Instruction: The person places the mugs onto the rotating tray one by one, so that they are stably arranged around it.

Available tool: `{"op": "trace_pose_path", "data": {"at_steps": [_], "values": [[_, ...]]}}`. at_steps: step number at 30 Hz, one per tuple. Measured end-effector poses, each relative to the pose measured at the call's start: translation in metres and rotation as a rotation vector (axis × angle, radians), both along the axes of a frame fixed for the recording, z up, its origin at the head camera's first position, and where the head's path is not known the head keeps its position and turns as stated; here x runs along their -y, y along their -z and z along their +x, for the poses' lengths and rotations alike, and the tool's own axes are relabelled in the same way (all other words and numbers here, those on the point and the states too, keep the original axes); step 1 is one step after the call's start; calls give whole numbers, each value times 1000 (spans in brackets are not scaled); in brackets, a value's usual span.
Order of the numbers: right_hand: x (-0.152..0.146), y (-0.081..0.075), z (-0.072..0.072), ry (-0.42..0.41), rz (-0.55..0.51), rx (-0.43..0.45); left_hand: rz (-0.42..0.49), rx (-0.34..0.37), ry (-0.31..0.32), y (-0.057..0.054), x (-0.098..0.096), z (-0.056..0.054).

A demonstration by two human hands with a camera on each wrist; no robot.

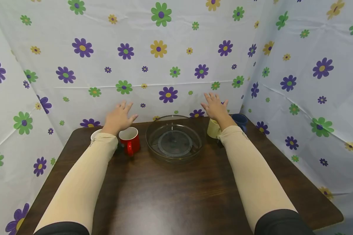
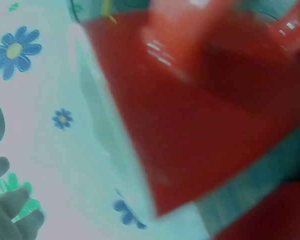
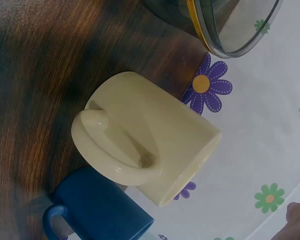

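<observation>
Pale sleeves [image 1: 76,182] are seen nearest the camera, stretched toward the far edge of a dark wooden table [image 1: 170,195]. Near the far left corner, the left hand [image 1: 118,118] is raised close to a red mug [image 1: 135,144]; toward the far right corner, the right hand [image 1: 216,107] is raised near a cream mug [image 3: 162,117], apart from it. On both hands the fingers are spread wide, with nothing gripped. Between them, by the middle of the far edge, a clear glass dish [image 1: 164,158] is set. Just beside the cream mug, a blue mug [image 3: 102,207] is placed.

Both nearer mugs look glazed (shine is visible on them), so they would probably be found stiff, smooth and breakable, best taken by the handle [image 1: 130,149]. The dish would likely be felt as heavier and more slippery, best held from opposite sides.
</observation>
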State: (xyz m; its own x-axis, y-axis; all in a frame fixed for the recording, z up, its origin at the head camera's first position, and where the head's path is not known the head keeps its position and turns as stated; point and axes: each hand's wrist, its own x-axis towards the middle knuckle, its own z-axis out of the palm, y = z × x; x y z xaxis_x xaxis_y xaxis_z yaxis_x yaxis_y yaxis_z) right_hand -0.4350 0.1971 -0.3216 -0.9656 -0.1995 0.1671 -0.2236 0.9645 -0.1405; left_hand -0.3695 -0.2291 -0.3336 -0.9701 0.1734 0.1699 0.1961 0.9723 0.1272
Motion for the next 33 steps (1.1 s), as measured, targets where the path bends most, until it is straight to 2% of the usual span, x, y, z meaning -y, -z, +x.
{"op": "trace_pose_path", "data": {"at_steps": [6,9,11,14,17,20,27,30,33], "values": [[0,1,1,7,-79,28,143,37,62,-17,-28,5],[3,4,2,8,-134,38,190,48,80,-21,-42,8],[5,6,2,6,-163,38,217,63,86,-18,-47,9],[5,8,2,-9,-195,36,262,130,102,-7,-50,13],[2,10,2,-28,-236,38,254,218,99,4,-51,22],[-6,13,4,-34,-292,47,195,297,74,7,-56,36],[-27,21,8,12,-372,52,135,375,64,4,-78,64],[-35,26,13,54,-394,58,127,411,29,11,-85,71],[-44,33,19,100,-409,63,100,416,19,25,-89,72]]}}
